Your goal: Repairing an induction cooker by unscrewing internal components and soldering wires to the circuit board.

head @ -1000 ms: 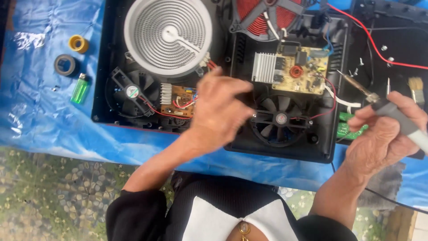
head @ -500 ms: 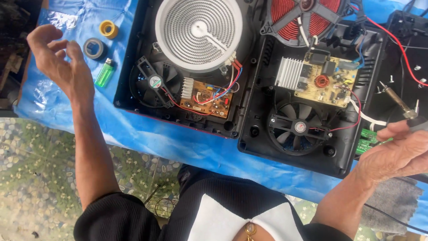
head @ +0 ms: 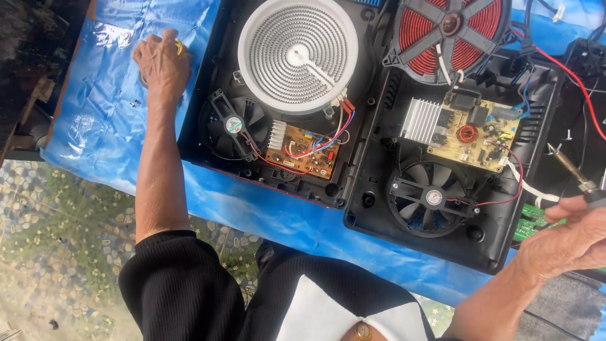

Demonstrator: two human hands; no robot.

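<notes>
A yellow roll of tape [head: 179,45] lies on the blue sheet [head: 113,120] left of the opened cooker [head: 353,189], mostly covered. A soldering iron [head: 571,169] with a slim metal tip slants just right of the cooker, handle gripped.

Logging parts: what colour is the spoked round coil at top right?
Red windings under a black spoked frame, on the round coil; head view.

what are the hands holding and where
Right hand grips a metal-tipped soldering iron by its dark handle; left hand rests on small rolls, grip unclear.
</notes>
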